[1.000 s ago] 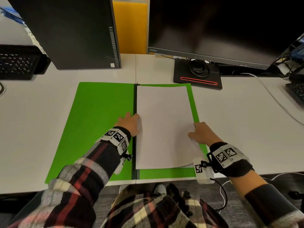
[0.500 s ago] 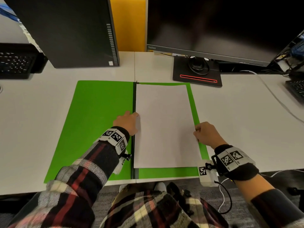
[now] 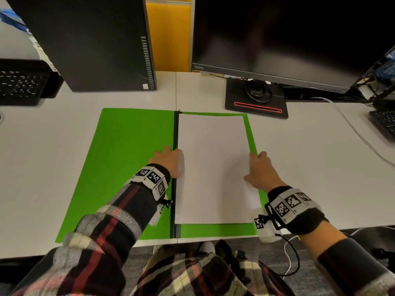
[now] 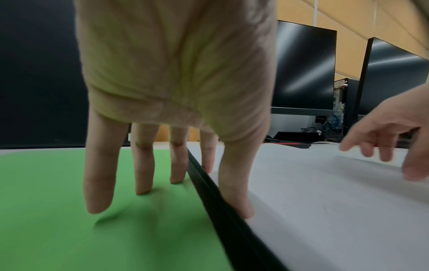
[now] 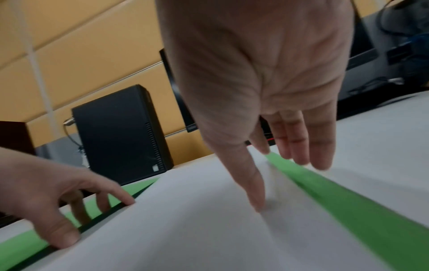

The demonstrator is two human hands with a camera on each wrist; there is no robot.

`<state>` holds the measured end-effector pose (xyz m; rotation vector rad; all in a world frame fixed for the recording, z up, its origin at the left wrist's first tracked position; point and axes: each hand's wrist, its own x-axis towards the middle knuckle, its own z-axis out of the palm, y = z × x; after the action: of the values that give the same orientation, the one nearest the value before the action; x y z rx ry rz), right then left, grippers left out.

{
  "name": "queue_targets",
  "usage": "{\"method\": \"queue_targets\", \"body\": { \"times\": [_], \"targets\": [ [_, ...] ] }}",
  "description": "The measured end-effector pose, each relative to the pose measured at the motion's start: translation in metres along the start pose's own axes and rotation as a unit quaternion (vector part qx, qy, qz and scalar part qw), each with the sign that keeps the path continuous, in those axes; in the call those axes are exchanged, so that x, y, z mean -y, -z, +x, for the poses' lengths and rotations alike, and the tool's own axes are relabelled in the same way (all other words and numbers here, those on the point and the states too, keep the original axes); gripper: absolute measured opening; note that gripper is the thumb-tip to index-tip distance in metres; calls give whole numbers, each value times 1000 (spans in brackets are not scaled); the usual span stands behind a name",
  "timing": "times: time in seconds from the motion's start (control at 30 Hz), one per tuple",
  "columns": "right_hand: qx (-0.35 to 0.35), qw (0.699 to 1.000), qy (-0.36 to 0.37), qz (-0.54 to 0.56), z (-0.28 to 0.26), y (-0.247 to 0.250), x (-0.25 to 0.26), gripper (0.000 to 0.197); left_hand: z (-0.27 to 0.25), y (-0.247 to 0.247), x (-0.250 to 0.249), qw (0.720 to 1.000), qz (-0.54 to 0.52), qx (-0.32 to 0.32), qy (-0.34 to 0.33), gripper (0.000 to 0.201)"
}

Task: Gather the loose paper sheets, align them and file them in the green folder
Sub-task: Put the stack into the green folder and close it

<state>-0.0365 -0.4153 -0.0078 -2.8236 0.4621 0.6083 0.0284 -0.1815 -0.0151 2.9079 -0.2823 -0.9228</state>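
The green folder (image 3: 128, 167) lies open flat on the desk, with a dark spine (image 3: 175, 133) down its middle. A squared stack of white paper sheets (image 3: 213, 159) lies on its right half. My left hand (image 3: 170, 160) straddles the spine with straight fingers (image 4: 99, 183), the thumb touching the sheets' left edge (image 4: 301, 201). My right hand (image 3: 259, 169) lies at the sheets' right edge with straight fingers (image 5: 320, 146), its thumb pressing on the paper (image 5: 209, 229) beside the folder's green border (image 5: 348, 201).
A black computer tower (image 3: 89, 39) stands behind the folder at the left, a monitor (image 3: 288, 35) on a black stand (image 3: 256, 103) behind at the right. Keyboards lie at the far left (image 3: 19, 84) and far right (image 3: 384, 122). A white cable (image 3: 359, 135) crosses the desk's right side.
The right hand has slid forward along the sheets' right edge, and its fingers have straightened. The lifted near corner of the paper now lies flat. The left hand has stayed at the spine.
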Motion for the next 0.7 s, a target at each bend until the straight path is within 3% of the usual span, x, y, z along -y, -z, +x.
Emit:
{"method": "queue_targets", "body": {
  "times": [0.13,0.23,0.3,0.43,0.63,0.7],
  "targets": [
    [19,991,130,-22,4,2,37,59,-4,3,14,993,-104,-53,-11,77],
    [61,979,194,-31,11,0,74,62,-8,6,47,975,-188,-110,42,74],
    [76,972,217,-46,15,-6,99,65,-10,7,79,970,-184,-122,103,72],
    [105,973,197,-62,19,-17,130,78,-19,3,142,952,-150,-108,244,81],
    [127,976,166,-65,25,-15,143,89,-12,12,178,941,-184,-71,276,94],
    [133,976,159,-67,26,-15,144,94,-5,16,193,938,-226,-35,261,88]
  ]
}}
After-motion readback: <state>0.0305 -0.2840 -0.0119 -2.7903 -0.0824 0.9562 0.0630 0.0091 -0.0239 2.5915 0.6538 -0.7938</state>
